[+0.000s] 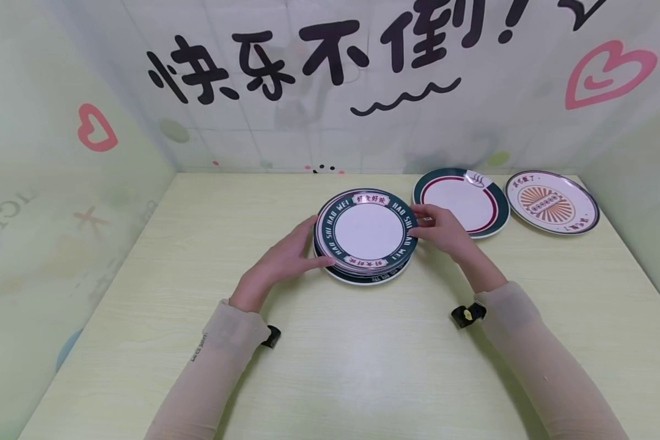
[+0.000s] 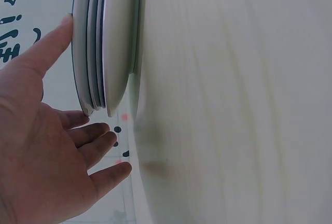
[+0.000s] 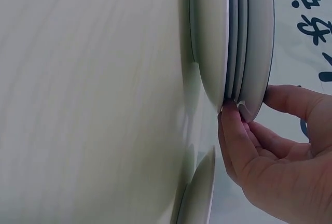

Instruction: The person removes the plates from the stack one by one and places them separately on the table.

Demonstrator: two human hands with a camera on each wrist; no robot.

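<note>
A stack of plates lies in the middle of the table in the head view. Its top plate is white with a green lettered rim; a wider dark-rimmed plate shows at the bottom. My left hand holds the top plate's left edge with thumb and index finger. The other fingers spread free beside the stack in the left wrist view. At the right edge, my right hand pinches the top plate, thumb on its rim. Its fingers touch the edges of the plates below in the right wrist view.
Right of the stack lies a white plate with a green rim and red ring. Farther right is a white plate with an orange sunburst. A printed backdrop stands behind the pale wooden table.
</note>
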